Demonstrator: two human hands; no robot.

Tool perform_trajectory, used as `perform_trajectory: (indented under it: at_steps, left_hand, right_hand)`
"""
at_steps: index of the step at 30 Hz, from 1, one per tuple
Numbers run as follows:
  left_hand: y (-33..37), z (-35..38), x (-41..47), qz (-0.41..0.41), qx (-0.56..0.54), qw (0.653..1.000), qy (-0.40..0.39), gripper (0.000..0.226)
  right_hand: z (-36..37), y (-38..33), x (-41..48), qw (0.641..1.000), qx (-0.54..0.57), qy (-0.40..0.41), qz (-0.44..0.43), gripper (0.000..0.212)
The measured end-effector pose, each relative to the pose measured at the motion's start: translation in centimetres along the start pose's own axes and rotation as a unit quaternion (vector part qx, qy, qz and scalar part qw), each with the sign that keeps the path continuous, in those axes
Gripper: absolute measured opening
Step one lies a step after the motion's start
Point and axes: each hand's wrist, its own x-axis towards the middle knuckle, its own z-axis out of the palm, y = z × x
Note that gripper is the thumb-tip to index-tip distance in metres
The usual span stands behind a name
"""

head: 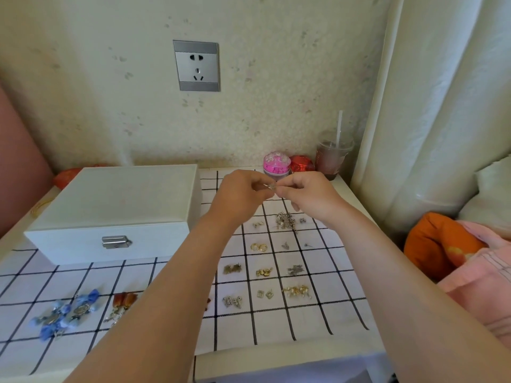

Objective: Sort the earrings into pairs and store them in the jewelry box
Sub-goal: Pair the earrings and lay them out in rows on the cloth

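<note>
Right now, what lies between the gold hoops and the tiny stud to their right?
A small silver earring lies between the gold hoops and the tiny stud, apart from both: head view.

No legible text, brand or number anywhere: dark marks on the side of the pink tin (276, 163) and a reddish band on the plastic cup (331, 158) are too blurred to read, and the wall socket (196, 65) and jewelry box (116, 200) show plain faces.
</note>
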Motion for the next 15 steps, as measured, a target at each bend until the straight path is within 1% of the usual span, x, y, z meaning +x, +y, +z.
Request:
perform_trajectory:
  at_steps: [4,7,11,12,15]
  left_hand:
    - [0.1,-1.0,-0.4,-0.008,0.036,0.999,-0.022,0.005]
    - [-0.1,-1.5,-0.8,-0.029,0.097,0.993,-0.053,0.005]
    - [-1.0,-1.8,-1.5,-0.055,0.212,0.971,-0.092,0.006]
    - [-1.1,-1.9,-1.6,-0.064,0.237,0.964,-0.105,0.006]
    - [-1.2,-1.9,-1.9,-0.092,0.292,0.942,-0.137,0.005]
  right_hand:
    - [0.3,0.0,0.0,1.0,0.013,-0.002,0.019,0.018]
    - [0.4,0.1,-0.4,0.999,-0.025,-0.02,0.027,0.019]
    - [1.0,0.2,-0.9,0.992,-0.11,-0.051,0.022,0.035]
    - [1.2,0.2,-1.0,0.989,-0.134,-0.06,0.015,0.034]
    - [1.7,0.2,-1.2,0.976,-0.199,-0.087,-0.007,0.021]
